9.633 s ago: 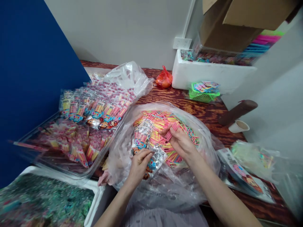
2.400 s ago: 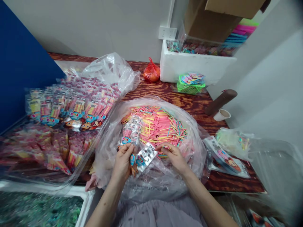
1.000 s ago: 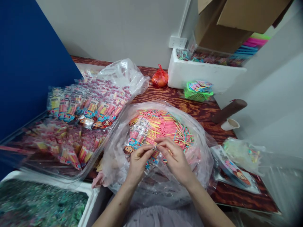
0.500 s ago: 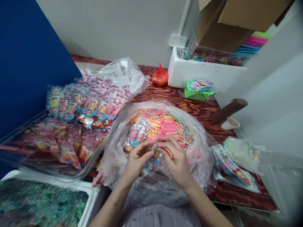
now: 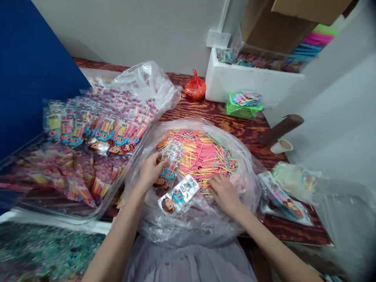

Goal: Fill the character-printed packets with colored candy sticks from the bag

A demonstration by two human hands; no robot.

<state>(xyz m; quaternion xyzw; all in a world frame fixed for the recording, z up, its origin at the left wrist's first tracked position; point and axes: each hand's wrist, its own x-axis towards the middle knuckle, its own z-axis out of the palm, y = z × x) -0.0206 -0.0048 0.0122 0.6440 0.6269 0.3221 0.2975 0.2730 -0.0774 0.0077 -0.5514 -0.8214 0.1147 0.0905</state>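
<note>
So, the pouch (image 5: 178,196) lies loose at the bag (image 5: 164,227)'s near edge. Hands just parted, so I reckon they're working separately: right hand (image 5: 225,192) curled over the sticks (image 5: 202,150), left hand (image 5: 151,170) half-closed at the packs (image 5: 174,152) by the left edge. Can't tell if either's gripping anything.

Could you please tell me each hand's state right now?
Left hand: at the filled packets; whether it grips one cannot be told.
Right hand: at the coloured sticks; whether it holds any cannot be told.

The left hand (image 5: 151,170) is loosely curled, the right hand (image 5: 225,192) stretched forward palm-down, well apart.
</note>
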